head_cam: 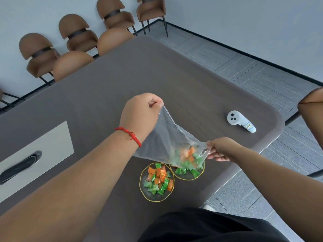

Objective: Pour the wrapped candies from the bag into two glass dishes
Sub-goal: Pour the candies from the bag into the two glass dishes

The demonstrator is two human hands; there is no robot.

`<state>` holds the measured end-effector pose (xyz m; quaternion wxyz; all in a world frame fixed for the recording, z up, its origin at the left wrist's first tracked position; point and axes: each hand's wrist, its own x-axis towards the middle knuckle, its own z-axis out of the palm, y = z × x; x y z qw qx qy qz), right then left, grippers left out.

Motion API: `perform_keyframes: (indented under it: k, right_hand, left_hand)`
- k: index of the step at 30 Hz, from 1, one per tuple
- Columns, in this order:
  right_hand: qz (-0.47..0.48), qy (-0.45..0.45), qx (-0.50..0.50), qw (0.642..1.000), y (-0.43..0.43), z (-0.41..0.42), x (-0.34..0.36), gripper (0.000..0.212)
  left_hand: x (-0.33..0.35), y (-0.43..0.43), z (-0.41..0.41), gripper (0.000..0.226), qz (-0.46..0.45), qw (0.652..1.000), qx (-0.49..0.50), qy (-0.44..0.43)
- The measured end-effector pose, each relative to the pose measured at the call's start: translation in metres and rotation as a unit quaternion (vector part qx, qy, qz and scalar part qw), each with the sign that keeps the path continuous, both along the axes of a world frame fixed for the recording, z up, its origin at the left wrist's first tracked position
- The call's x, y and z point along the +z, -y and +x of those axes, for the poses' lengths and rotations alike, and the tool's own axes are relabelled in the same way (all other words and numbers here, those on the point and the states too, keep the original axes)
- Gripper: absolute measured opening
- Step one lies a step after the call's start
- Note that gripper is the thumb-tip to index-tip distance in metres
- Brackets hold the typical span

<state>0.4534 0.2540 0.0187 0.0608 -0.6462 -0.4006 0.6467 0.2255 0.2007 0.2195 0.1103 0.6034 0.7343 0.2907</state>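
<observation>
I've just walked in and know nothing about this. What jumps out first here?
Two hands stretch a clear plastic bag above the dark table, the left hand pinching it high, the right hand low. Bright orange and green candies bunch in its lower end, over two gold-rimmed glass dishes already holding sweets near the table's front edge.

Both forearms are bare to the edge of view — no sleeves on either. The left hand (139, 116) has a thin red knotted string bracelet (128, 135) round its wrist; the right hand (221, 149) wears nothing — below them, a black fabric garment (209, 226) covers the person's body
</observation>
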Motion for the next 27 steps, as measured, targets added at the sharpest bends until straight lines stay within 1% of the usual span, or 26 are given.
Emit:
perform_keyframes:
  k: [3, 5, 7, 9, 11, 12, 14, 17, 20, 23, 25, 27]
  right_hand:
    - [0.004, -0.008, 0.005, 1.0, -0.012, -0.009, 0.014, 0.025]
    - [-0.007, -0.032, 0.012, 0.999, -0.023, -0.018, 0.026, 0.017]
    - [0.003, -0.039, 0.021, 0.999, -0.039, -0.029, 0.038, 0.021]
    - [0.032, -0.027, 0.042, 0.998, -0.057, -0.045, 0.049, 0.025]
    - [0.049, -0.043, 0.046, 0.997, -0.072, -0.066, 0.06, 0.026]
    - [0.057, -0.054, 0.043, 0.996, -0.078, -0.076, 0.065, 0.026]
    - [0.079, -0.068, 0.042, 0.994, -0.085, -0.094, 0.076, 0.026]
    - [0.13, -0.08, 0.043, 0.987, -0.092, -0.113, 0.082, 0.021]
    - [0.16, -0.074, 0.052, 0.983, -0.096, -0.123, 0.069, 0.016]
    - [0.155, -0.054, 0.067, 0.984, -0.098, -0.129, 0.045, 0.012]
    - [0.145, -0.038, 0.073, 0.986, -0.1, -0.133, 0.024, 0.013]
    - [0.126, -0.026, 0.068, 0.989, -0.1, -0.134, 0.001, 0.006]
  left_hand:
    - [0.003, 0.004, -0.026, 0.013, 0.018, 0.999, 0.032, -0.003]
    - [0.005, 0.006, -0.052, 0.011, 0.012, 0.998, 0.059, -0.008]
    - [0.004, 0.006, -0.08, 0.011, -0.014, 0.996, 0.092, 0.002]
    - [0.0, 0.005, -0.106, 0.017, -0.037, 0.988, 0.129, 0.072]
    - [-0.005, 0.007, -0.127, 0.02, -0.04, 0.969, 0.167, 0.177]
    - [-0.006, 0.008, -0.135, 0.02, -0.032, 0.961, 0.175, 0.212]
    - [-0.012, 0.011, -0.151, 0.02, -0.013, 0.953, 0.182, 0.241]
    - [-0.027, 0.018, -0.17, 0.019, 0.008, 0.945, 0.205, 0.256]
    - [-0.057, 0.031, -0.181, 0.017, -0.02, 0.947, 0.241, 0.213]
    - [-0.097, 0.045, -0.178, 0.019, -0.054, 0.941, 0.266, 0.203]
    - [-0.129, 0.054, -0.174, 0.021, -0.068, 0.929, 0.288, 0.222]
    - [-0.163, 0.06, -0.172, 0.021, -0.091, 0.912, 0.307, 0.255]
